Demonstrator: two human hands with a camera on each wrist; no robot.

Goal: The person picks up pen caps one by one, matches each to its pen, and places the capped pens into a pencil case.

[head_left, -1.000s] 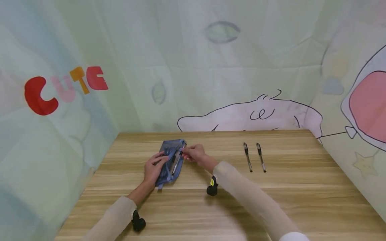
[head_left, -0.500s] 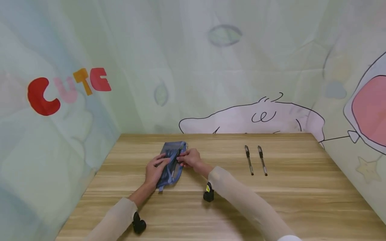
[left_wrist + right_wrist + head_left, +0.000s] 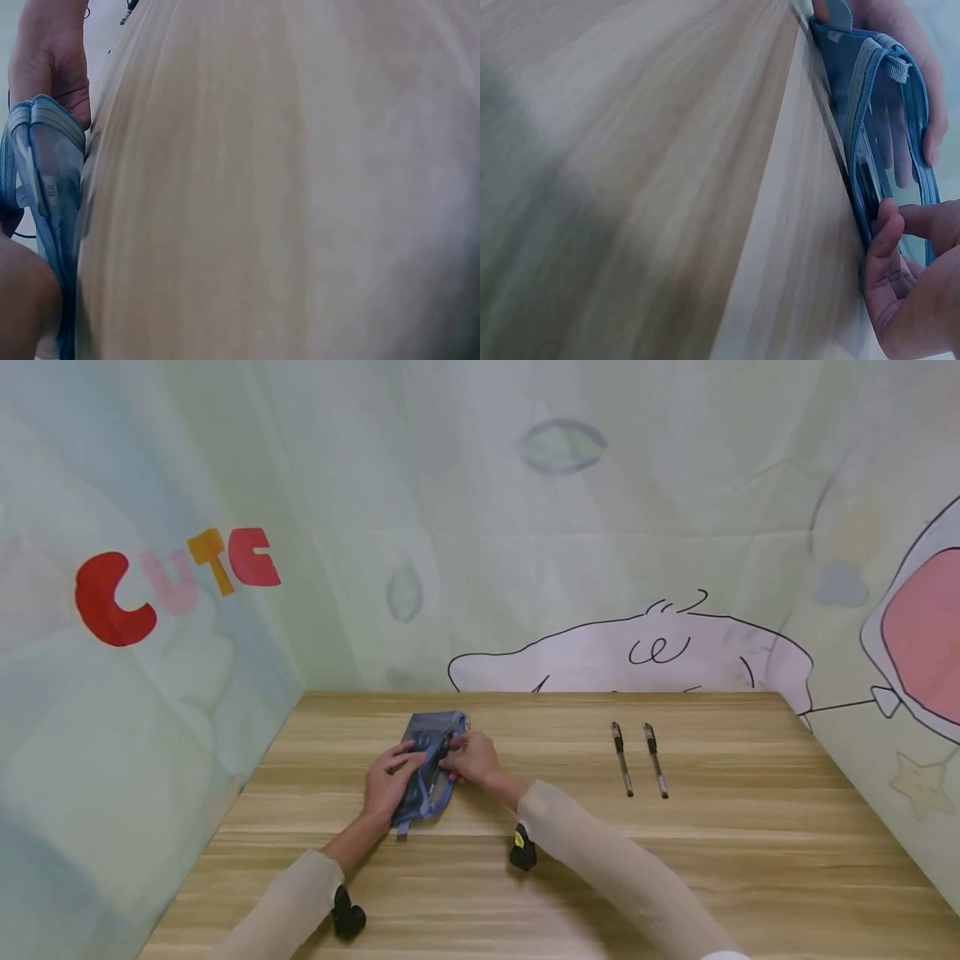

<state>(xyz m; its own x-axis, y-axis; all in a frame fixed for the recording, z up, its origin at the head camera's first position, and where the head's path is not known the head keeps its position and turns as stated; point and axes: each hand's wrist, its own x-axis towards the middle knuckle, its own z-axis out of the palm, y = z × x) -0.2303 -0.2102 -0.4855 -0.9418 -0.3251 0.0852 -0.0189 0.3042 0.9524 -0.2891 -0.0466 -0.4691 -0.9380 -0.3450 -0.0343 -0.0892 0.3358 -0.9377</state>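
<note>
A blue mesh zip pouch lies on the table, its zipped mouth spread apart toward the right. My left hand grips its left side, thumb over the upper layer near the mouth; fingers show through the mesh in the right wrist view. My right hand is at the opening, thumb and forefinger pinching a pen that lies mostly inside the pouch. Darker things show through the mesh, too blurred to name. In the left wrist view the pouch stands between both hands.
Two black-capped clear pens, a left one and a right one, lie side by side on the wooden table, right of my right hand. A printed curtain hangs behind the table and along its sides.
My right hand has moved left and slightly down into the pouch's mouth, and the pen has sunk from the opening into the pouch. My left hand keeps its hold.
</note>
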